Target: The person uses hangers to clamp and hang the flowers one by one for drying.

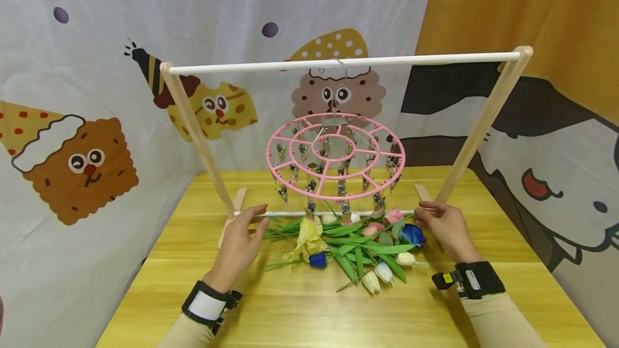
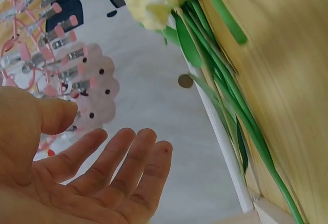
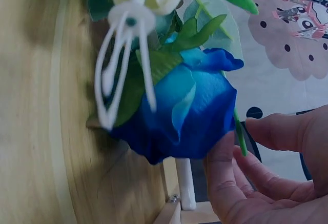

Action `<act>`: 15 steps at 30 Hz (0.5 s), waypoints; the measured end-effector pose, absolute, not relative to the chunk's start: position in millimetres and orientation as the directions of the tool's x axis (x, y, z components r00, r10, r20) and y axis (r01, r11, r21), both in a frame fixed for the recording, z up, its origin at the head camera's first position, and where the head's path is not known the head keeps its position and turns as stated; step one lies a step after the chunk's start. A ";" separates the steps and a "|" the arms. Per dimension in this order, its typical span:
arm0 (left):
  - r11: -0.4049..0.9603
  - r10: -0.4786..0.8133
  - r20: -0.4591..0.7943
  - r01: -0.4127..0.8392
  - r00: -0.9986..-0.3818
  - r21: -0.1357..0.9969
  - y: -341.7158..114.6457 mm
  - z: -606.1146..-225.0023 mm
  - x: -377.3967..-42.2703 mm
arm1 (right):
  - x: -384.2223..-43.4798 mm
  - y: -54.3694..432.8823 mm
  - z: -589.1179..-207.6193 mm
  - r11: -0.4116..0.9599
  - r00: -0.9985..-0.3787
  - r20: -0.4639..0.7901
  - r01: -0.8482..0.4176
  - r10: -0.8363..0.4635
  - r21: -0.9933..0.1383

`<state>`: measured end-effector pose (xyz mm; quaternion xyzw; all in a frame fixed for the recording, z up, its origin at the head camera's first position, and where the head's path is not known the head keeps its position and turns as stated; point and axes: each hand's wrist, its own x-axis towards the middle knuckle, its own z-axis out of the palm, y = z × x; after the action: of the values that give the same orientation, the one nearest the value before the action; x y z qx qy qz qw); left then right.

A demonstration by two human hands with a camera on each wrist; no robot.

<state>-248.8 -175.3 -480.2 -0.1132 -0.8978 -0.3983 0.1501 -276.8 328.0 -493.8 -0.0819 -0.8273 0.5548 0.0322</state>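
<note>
Artificial flowers lie in a loose pile on the wooden table, green stems crossing. Among them are a yellow flower, white tulips, pink blooms and a blue rose. My left hand is at the pile's left side, fingers spread and holding nothing; the left wrist view shows its palm apart from the stems. My right hand is beside the blue rose, thumb and fingers apart. In the right wrist view its fingertips reach the rose's edge; whether they touch is unclear.
A pink round clip hanger with several metal clips hangs above the flowers from the white rod of a wooden stand. The stand's lower white bar runs behind the pile. A printed cloth forms the backdrop.
</note>
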 end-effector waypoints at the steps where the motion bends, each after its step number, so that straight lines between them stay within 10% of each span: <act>1: 0.655 0.087 0.358 0.324 -0.930 0.683 -172.6 -479.8 -248.1 | -277.6 327.5 -494.0 0.350 -0.984 -0.045 0.102 0.170 -0.931; 15: 0.611 0.166 0.416 0.425 -0.894 0.668 -136.2 -478.6 -239.8 | -281.5 323.8 -493.0 -0.002 -0.986 -0.111 0.111 0.124 -0.994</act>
<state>-239.8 -136.2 -478.6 -0.1672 -0.8835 -0.4081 0.1582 -281.5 323.8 -493.0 -0.0835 -0.7063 0.7029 0.0046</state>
